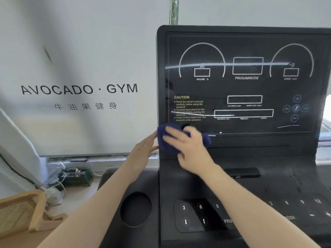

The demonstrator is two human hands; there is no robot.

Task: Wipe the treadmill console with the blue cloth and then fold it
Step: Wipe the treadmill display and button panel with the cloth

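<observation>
The black treadmill console (247, 90) fills the right half of the view, its upright glossy display panel printed with white dials, boxes and a CAUTION text. A bunched dark blue cloth (165, 142) lies against the panel's lower left corner. My right hand (188, 147) presses on the cloth with its fingers spread and nearly straight, covering the cloth's middle. My left hand (143, 151) is beside the console's left edge, fingers straight, fingertips touching the edge close to the cloth.
Below the display is a sloping deck with a button pad (195, 215), a dark slot (241, 172) and a round cup holder (136, 209). A printed gym banner (78, 90) hangs at left, with cables (59, 178) and a wicker chair (19, 212) underneath.
</observation>
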